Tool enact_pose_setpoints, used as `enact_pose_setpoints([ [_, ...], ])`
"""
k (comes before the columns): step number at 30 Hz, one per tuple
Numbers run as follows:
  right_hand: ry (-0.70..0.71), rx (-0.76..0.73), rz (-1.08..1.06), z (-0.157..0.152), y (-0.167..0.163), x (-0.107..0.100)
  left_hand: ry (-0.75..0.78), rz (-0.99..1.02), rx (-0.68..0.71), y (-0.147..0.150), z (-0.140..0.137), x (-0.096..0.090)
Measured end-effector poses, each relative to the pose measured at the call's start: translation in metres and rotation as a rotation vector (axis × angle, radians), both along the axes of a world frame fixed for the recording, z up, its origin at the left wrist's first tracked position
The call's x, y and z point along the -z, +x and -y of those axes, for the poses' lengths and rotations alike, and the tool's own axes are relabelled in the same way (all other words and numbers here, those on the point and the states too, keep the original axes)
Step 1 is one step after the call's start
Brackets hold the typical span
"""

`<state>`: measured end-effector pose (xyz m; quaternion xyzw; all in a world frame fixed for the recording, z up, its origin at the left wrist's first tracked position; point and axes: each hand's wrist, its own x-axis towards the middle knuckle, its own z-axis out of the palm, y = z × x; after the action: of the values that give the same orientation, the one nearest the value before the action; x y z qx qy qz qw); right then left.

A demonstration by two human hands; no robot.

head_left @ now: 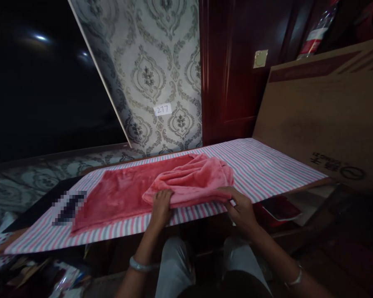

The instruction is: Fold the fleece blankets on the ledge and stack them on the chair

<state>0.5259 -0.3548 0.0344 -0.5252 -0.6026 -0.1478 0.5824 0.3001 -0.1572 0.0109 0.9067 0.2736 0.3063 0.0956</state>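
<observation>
A coral-pink plush cloth (112, 196) lies across the striped table cover. Its left part is spread flat, while the right part is folded over and bunched in loose wrinkles. My left hand (162, 205) is closed on the front edge of the folded part, near the cloth's middle, fingers curled over the fabric. At the right front corner, my right hand (241, 209) pinches the cloth's edge between thumb and fingers. The undersides of both grips are hidden.
The table cover (267, 165) has pink, grey and white stripes. A large cardboard box (323, 111) stands at the right, with a bottle (313, 39) behind it. A dark screen (49, 82) hangs at the left. A pixelated patch covers something on the table's left.
</observation>
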Motion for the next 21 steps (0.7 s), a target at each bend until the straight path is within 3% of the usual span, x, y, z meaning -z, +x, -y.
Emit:
enact_pose_setpoints([
  [7,0.077,0.203,0.083,0.004,0.019,-0.044,0.003,0.086,-0.205,-0.051,-0.051,-0.032],
  [9,0.005,0.156,0.046,0.002,0.024,-0.058,-0.015,0.128,-0.260,-0.056,-0.068,-0.048],
  [12,-0.138,0.101,-0.095,-0.008,0.030,-0.078,-0.242,0.251,-0.241,-0.044,-0.095,-0.081],
  [15,-0.214,-0.045,-0.349,-0.027,0.051,-0.105,-0.524,0.473,-0.064,0.002,-0.114,-0.131],
  [17,-0.151,-0.128,-0.626,-0.037,0.083,-0.129,-0.570,0.579,0.054,0.052,-0.118,-0.170],
  [19,0.056,-0.068,-0.929,-0.040,0.130,-0.154,-0.549,0.594,0.170,0.108,-0.116,-0.205],
  [21,0.356,0.137,-1.163,-0.030,0.183,-0.169,-0.478,0.557,0.335,0.157,-0.114,-0.221],
])
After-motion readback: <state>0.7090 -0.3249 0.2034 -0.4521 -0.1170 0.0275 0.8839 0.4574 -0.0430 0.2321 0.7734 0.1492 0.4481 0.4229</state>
